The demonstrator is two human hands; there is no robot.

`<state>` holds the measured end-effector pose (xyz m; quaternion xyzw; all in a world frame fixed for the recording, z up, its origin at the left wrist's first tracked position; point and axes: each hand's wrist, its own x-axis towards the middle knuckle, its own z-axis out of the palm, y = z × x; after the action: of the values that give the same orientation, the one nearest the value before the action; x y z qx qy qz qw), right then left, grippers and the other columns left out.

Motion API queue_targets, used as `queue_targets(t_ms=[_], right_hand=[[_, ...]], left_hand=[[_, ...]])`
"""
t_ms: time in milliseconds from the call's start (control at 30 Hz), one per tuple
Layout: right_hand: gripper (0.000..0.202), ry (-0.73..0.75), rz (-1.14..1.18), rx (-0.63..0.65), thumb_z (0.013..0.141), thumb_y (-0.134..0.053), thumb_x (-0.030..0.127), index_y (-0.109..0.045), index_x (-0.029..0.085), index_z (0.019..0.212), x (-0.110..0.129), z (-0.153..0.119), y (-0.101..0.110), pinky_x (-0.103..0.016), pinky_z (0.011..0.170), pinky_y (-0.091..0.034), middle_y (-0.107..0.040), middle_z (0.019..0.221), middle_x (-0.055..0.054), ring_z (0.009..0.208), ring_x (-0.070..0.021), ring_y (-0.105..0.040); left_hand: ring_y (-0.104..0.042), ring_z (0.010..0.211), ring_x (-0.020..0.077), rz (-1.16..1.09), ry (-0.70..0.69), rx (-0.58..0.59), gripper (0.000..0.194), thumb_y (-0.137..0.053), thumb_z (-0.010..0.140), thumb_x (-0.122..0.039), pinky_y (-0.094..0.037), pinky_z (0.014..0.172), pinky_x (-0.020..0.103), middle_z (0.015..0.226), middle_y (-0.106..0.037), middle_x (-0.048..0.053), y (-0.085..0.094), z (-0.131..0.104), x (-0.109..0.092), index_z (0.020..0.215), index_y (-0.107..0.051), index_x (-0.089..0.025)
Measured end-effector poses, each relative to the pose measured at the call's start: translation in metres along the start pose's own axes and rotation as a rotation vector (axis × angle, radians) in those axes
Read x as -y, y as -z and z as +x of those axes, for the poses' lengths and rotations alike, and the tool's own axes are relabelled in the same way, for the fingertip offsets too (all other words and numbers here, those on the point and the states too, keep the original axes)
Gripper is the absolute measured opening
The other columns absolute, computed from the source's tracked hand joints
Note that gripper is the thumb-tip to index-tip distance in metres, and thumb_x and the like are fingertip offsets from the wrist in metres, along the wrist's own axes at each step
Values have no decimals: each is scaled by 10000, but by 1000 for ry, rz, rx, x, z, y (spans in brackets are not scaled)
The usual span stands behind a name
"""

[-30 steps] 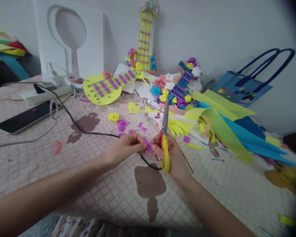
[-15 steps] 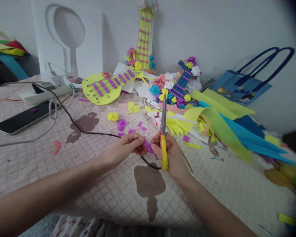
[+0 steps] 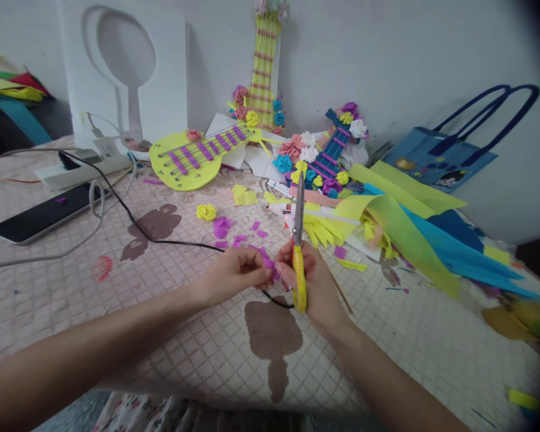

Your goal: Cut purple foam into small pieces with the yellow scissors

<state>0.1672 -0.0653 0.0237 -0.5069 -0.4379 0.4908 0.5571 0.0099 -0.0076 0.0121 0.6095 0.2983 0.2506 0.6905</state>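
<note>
A small purple paper piece (image 3: 268, 260) is pinched between the fingertips of my left hand (image 3: 242, 269), which is closed. My right hand (image 3: 314, 282) is wrapped round scissors (image 3: 299, 252) with yellow handles, their blades pointing up and away. The right thumb and finger also meet the purple paper's near side. Just beyond my hands lie purple paper scraps (image 3: 222, 226) and a yellow paper flower (image 3: 206, 212). A black cable (image 3: 184, 243) passes under my left hand.
A yellow paper guitar (image 3: 189, 159) lies at the back, with a blue one (image 3: 330, 156) covered in flowers beside it. Yellow paper sheets (image 3: 405, 234) spread at right near a blue bag (image 3: 436, 159). A black-screened device (image 3: 45, 213) and power strip (image 3: 81, 171) sit at left.
My left fingers have curled and shifted slightly right, changing their pinch on the purple paper. The right hand and the scissors stay almost where they were.
</note>
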Motion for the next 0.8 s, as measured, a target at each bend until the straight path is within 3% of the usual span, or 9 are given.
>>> queue_targets(t_ms=[300,600,800], right_hand=[[280,14,-19,13,700,-726,293,-508,221,860,-3,2,2,-238,498,-369,-541,761,42,542,-88,-437],[347,-70,-19,21,649,-789,311,-526,220,856,-6,3,3,-232,472,-365,-519,766,41,548,-93,-418],[367,-76,-53,34,655,-792,349,-510,222,853,-7,2,3,-231,458,-367,-523,775,41,530,-89,-409]], left_hand=[[-569,654,107,29,-25,15,233,-746,741,-317,-455,630,231,712,-640,17,2,1,2,754,-612,-126],[-528,605,94,8,-61,-172,254,-709,765,-351,-423,606,224,629,-593,-5,8,4,-5,715,-601,-126],[-558,620,108,-8,-10,-134,258,-737,739,-361,-447,620,239,658,-630,12,7,4,-5,745,-633,-125]])
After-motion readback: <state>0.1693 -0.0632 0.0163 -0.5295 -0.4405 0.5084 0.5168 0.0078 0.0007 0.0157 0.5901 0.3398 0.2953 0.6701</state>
